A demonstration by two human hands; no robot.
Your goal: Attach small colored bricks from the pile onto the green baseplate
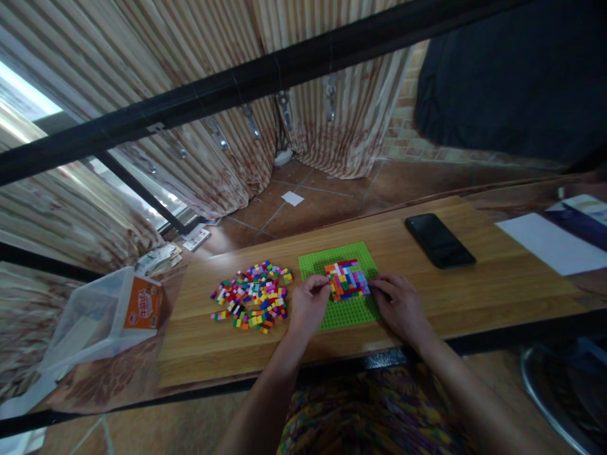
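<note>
A green studded baseplate (351,314) lies on a wooden board, with a block of multicoloured toy bricks (348,279) built up on its middle. My left hand (309,308) rests over the plate's left side, thumb and forefinger pinched together at the build's left edge. At the opposite edge is my right hand (402,308), its fingertips closed against the right side of the build. Whether either pinch holds a separate small brick is hidden by the fingers. Left of the plate, loose toy bricks (256,296) in many colours are spread in a pile.
A black smartphone (440,240) lies on the wooden board (203,360) to the right. White paper (550,243) sits beyond it. A clear plastic box (102,316) with an orange label stands at the left. A dark metal bar (227,88) crosses in front of the curtains.
</note>
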